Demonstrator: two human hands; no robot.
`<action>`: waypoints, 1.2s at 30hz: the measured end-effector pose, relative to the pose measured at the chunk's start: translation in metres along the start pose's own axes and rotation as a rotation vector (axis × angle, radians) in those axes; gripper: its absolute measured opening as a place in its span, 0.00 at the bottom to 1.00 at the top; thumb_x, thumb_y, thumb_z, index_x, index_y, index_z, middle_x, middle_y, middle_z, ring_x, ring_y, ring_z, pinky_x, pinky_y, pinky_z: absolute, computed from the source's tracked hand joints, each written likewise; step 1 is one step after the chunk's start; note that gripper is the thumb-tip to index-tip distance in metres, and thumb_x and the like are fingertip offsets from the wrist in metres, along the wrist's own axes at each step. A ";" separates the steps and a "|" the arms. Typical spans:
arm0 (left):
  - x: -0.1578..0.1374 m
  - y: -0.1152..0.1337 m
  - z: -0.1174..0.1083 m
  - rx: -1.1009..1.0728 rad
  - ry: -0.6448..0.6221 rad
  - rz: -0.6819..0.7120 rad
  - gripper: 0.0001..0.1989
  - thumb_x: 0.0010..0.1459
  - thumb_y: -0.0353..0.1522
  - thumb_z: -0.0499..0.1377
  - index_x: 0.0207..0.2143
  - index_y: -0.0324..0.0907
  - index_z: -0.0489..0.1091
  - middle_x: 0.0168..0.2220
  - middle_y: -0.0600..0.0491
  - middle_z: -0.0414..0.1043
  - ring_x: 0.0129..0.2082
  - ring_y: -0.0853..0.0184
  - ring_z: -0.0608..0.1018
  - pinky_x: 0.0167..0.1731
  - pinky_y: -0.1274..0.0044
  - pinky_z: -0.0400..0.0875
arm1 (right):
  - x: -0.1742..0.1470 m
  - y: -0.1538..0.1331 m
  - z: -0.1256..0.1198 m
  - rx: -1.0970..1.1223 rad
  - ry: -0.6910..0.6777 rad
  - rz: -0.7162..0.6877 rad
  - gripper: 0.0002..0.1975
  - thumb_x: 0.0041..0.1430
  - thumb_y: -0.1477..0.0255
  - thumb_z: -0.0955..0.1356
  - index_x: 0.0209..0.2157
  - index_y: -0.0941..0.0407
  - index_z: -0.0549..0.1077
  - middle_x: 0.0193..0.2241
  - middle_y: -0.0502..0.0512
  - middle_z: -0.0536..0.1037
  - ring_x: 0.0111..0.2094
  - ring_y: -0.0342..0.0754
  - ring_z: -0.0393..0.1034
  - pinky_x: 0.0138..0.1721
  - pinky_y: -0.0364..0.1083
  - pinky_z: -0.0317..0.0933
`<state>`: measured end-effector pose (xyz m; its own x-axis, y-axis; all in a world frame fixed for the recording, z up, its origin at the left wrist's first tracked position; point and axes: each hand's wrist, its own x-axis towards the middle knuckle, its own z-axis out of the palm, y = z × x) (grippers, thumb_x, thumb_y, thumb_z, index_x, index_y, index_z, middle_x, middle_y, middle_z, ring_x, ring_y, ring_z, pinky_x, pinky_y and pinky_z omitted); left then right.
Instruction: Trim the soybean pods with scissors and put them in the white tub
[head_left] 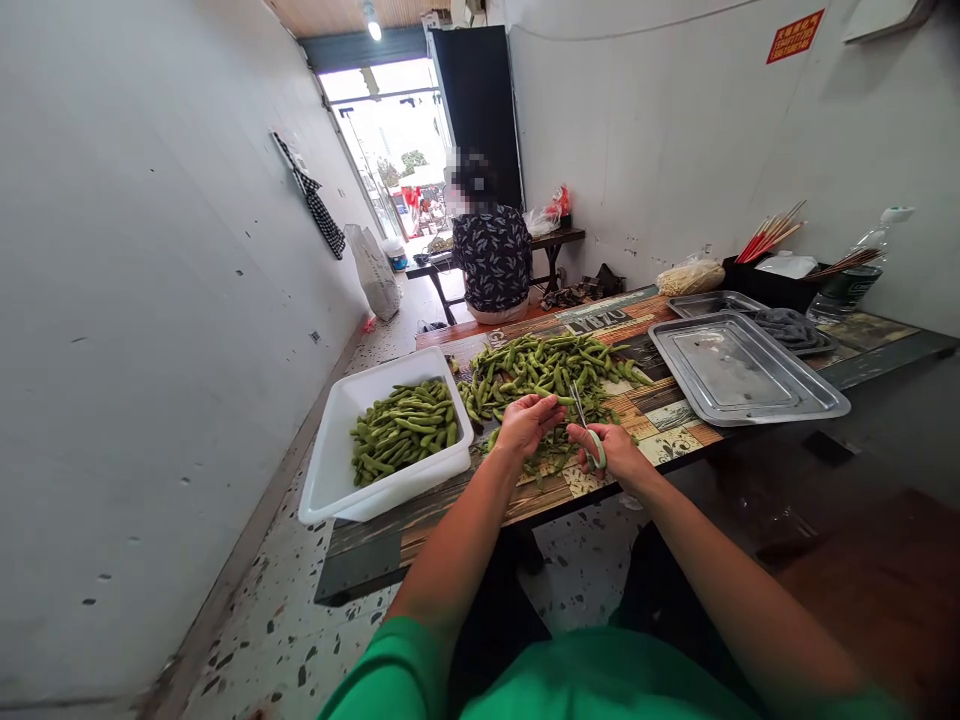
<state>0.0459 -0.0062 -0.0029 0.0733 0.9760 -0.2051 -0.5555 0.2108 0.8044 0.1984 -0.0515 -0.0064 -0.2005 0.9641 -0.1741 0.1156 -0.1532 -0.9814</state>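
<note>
My left hand [527, 424] pinches a green edamame pod [555, 398], held level above the table. Just right of it, my right hand [609, 452] is closed round the pale green handles of a pair of scissors [597, 450]. The scissor blades point up and away, beside the pod's right end. Behind both hands a loose pile of edamame pods [540, 362] spreads over the table, with small trimmings below the hands. To the left stands a white plastic tub [330, 450], part filled with more pods [405, 425].
A metal tray [750, 375] lies on the patterned wooden table [450, 498] at right. Behind it are another tray with dark grey cloth [787, 328], a black box of skewers [765, 282] and a plastic bottle [855, 275]. A seated person [491, 250] faces away beyond the table.
</note>
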 end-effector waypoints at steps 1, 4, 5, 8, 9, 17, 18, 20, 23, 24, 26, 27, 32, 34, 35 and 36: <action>0.000 0.000 0.001 0.004 0.007 0.007 0.15 0.42 0.26 0.69 0.25 0.37 0.63 0.24 0.54 0.73 0.27 0.69 0.78 0.34 0.76 0.73 | -0.001 -0.001 0.000 -0.001 -0.004 0.004 0.21 0.46 0.52 0.72 0.24 0.57 0.69 0.15 0.47 0.69 0.15 0.41 0.65 0.11 0.38 0.51; -0.001 -0.002 0.002 0.019 0.013 0.021 0.15 0.42 0.27 0.69 0.25 0.37 0.62 0.24 0.54 0.73 0.27 0.69 0.78 0.35 0.75 0.73 | -0.001 -0.001 -0.001 -0.002 -0.011 0.013 0.21 0.46 0.52 0.72 0.26 0.57 0.70 0.16 0.47 0.70 0.17 0.42 0.67 0.11 0.38 0.52; -0.002 -0.002 0.002 0.021 0.008 0.025 0.16 0.42 0.27 0.69 0.24 0.37 0.62 0.24 0.54 0.73 0.27 0.69 0.78 0.35 0.75 0.73 | 0.000 -0.001 -0.001 -0.005 -0.010 0.016 0.21 0.46 0.52 0.72 0.27 0.57 0.70 0.16 0.47 0.70 0.17 0.43 0.67 0.11 0.38 0.53; -0.002 -0.002 0.002 0.027 -0.007 0.028 0.16 0.42 0.28 0.70 0.24 0.37 0.62 0.24 0.53 0.73 0.27 0.69 0.78 0.34 0.75 0.73 | 0.003 0.000 -0.001 -0.009 -0.006 0.017 0.21 0.46 0.52 0.72 0.26 0.57 0.70 0.16 0.47 0.70 0.17 0.43 0.67 0.11 0.38 0.53; -0.002 -0.002 0.001 0.028 -0.009 0.029 0.16 0.42 0.28 0.70 0.24 0.37 0.62 0.24 0.53 0.73 0.27 0.69 0.78 0.34 0.75 0.73 | 0.003 0.001 -0.001 -0.006 -0.008 0.013 0.21 0.46 0.52 0.72 0.26 0.57 0.70 0.17 0.47 0.71 0.17 0.43 0.67 0.11 0.38 0.53; -0.006 -0.003 0.008 0.158 -0.009 0.087 0.16 0.43 0.30 0.68 0.23 0.38 0.61 0.24 0.53 0.72 0.28 0.67 0.77 0.35 0.74 0.72 | 0.005 0.006 0.000 0.019 0.020 -0.037 0.21 0.45 0.52 0.72 0.21 0.57 0.69 0.10 0.45 0.65 0.11 0.39 0.58 0.11 0.38 0.47; -0.010 0.002 0.008 0.253 0.024 0.153 0.14 0.44 0.31 0.67 0.24 0.38 0.62 0.24 0.53 0.72 0.28 0.67 0.77 0.35 0.74 0.72 | 0.005 0.007 0.000 0.039 0.025 -0.034 0.22 0.44 0.52 0.72 0.21 0.57 0.68 0.10 0.45 0.65 0.10 0.38 0.58 0.11 0.38 0.48; -0.020 0.019 0.004 0.534 0.190 0.394 0.10 0.48 0.34 0.64 0.27 0.39 0.65 0.26 0.52 0.72 0.29 0.67 0.76 0.36 0.74 0.71 | 0.006 0.010 -0.002 0.089 0.050 0.004 0.22 0.43 0.52 0.73 0.21 0.57 0.68 0.11 0.45 0.66 0.11 0.38 0.58 0.11 0.38 0.48; -0.044 0.063 -0.013 1.044 0.651 0.800 0.09 0.53 0.35 0.59 0.36 0.41 0.69 0.35 0.49 0.74 0.40 0.62 0.75 0.45 0.70 0.67 | 0.007 0.015 -0.006 0.152 0.085 0.082 0.22 0.43 0.52 0.72 0.24 0.58 0.70 0.13 0.46 0.67 0.11 0.38 0.60 0.10 0.37 0.46; -0.052 0.079 -0.020 1.195 0.804 0.844 0.10 0.55 0.35 0.57 0.39 0.41 0.69 0.40 0.46 0.73 0.45 0.59 0.73 0.49 0.67 0.64 | 0.008 0.017 -0.008 0.160 0.082 0.089 0.22 0.44 0.52 0.72 0.25 0.58 0.70 0.13 0.46 0.68 0.11 0.38 0.60 0.10 0.37 0.45; -0.064 0.103 -0.031 1.461 1.008 0.786 0.15 0.54 0.35 0.57 0.45 0.41 0.69 0.48 0.42 0.70 0.52 0.52 0.68 0.52 0.60 0.59 | 0.009 0.018 -0.010 0.169 0.061 0.085 0.22 0.44 0.52 0.72 0.26 0.58 0.71 0.13 0.46 0.68 0.12 0.38 0.61 0.09 0.36 0.44; -0.067 0.109 -0.034 1.559 1.061 0.743 0.18 0.54 0.34 0.57 0.48 0.41 0.68 0.51 0.40 0.68 0.54 0.50 0.66 0.53 0.58 0.58 | 0.009 0.019 -0.010 0.172 0.053 0.083 0.22 0.44 0.52 0.72 0.26 0.58 0.71 0.13 0.47 0.68 0.12 0.38 0.61 0.09 0.36 0.44; -0.038 0.079 -0.023 1.837 0.512 0.746 0.17 0.57 0.32 0.55 0.49 0.42 0.71 0.50 0.45 0.71 0.51 0.58 0.70 0.53 0.69 0.62 | 0.008 0.017 -0.009 0.185 0.031 0.103 0.22 0.44 0.52 0.73 0.26 0.58 0.70 0.14 0.47 0.69 0.12 0.38 0.61 0.09 0.36 0.46; -0.012 0.052 -0.015 1.898 0.220 0.655 0.14 0.58 0.30 0.54 0.44 0.43 0.74 0.46 0.48 0.74 0.46 0.63 0.73 0.49 0.74 0.64 | 0.008 0.017 -0.009 0.181 0.024 0.096 0.22 0.43 0.52 0.73 0.26 0.58 0.70 0.14 0.47 0.69 0.13 0.39 0.61 0.09 0.37 0.46; 0.001 0.040 -0.012 1.924 0.156 0.604 0.14 0.58 0.30 0.54 0.43 0.43 0.75 0.44 0.47 0.74 0.45 0.63 0.73 0.49 0.74 0.65 | 0.008 0.018 -0.009 0.175 0.024 0.088 0.23 0.43 0.51 0.73 0.26 0.58 0.70 0.14 0.47 0.69 0.13 0.39 0.61 0.09 0.37 0.46; 0.014 0.030 -0.010 1.942 0.120 0.564 0.14 0.58 0.30 0.54 0.44 0.42 0.75 0.44 0.47 0.74 0.45 0.62 0.73 0.49 0.74 0.65 | 0.008 0.019 -0.009 0.168 0.025 0.078 0.23 0.43 0.51 0.73 0.25 0.57 0.69 0.13 0.46 0.69 0.12 0.39 0.61 0.09 0.37 0.46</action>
<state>0.0222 0.0131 0.0129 0.1545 0.9502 0.2706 0.9618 -0.2073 0.1788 0.2076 -0.0444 -0.0258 -0.1724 0.9526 -0.2507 -0.0351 -0.2602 -0.9649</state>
